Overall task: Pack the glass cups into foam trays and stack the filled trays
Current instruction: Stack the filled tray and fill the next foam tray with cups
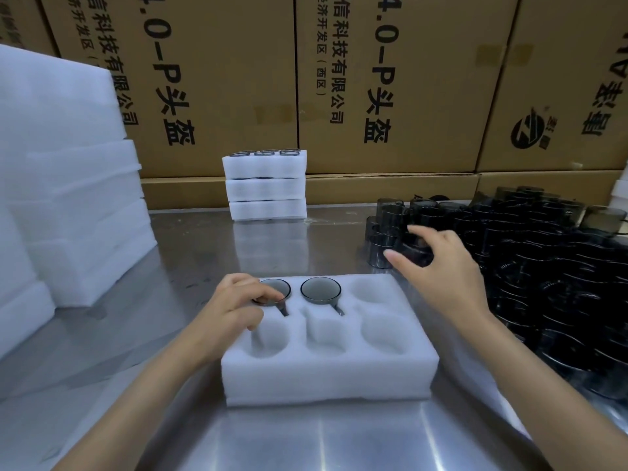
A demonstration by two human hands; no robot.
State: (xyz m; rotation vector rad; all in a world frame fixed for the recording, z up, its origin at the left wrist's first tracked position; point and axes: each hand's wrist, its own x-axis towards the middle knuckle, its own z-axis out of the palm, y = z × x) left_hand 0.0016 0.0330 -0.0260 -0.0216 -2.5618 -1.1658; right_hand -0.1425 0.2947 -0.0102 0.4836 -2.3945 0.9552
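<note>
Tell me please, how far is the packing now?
Done: three filled trays stacked at the back. In hand: the front tray holds two cups; the left hand seats one cup, the right hand reaches into the loose cups. Left: four empty pockets, then stacking.

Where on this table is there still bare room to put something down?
Bare steel table lies between the foam tray being filled and the stack of filled trays, and along the near edge in front of the tray. The right side is crowded with the pile of dark glass cups; the left with foam blocks.
</note>
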